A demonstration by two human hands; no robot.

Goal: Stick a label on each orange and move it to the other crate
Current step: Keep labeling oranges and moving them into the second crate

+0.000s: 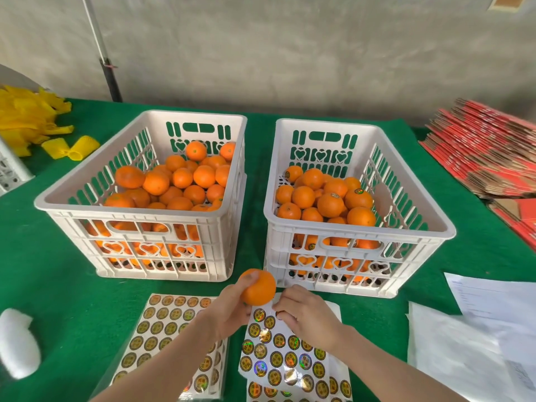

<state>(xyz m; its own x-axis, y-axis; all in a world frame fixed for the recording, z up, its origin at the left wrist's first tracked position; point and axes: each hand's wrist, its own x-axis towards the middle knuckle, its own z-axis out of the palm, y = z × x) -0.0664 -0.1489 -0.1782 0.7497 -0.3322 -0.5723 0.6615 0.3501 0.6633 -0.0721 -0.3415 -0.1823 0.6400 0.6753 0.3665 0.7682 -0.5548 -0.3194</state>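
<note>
Orange [259,286] is held above the worktop [58,271], just in front of the gap between the two white crates and over the top edge of the sticker sheets.
- Gripped by the left hand [232,310]: thumb is laid over its top left and the fingers are curled beneath it.
- Shape is near-round, so no clear long axis can be made out. Stem end is not seen, so the way it points cannot be told.

Right hand [307,314] is set just right of the orange, knuckles up.
- Its fingers are curled down, with tips drawn together at the upper edge of the right label sheet [278,358].
- Whether a label is pinched cannot be told.

Left label sheet [162,329] is partly covered by the left forearm.

Left crate [139,210] is heaped with oranges. Right crate [359,232] is also filled, and round labels are seen on several fruit there, e.g. [358,191].

Also noted on the green worktop:
- Yellow foam nets [29,120] at far left.
- Flattened red cartons [487,149] at far right.
- White papers [478,343] at near right.
</note>
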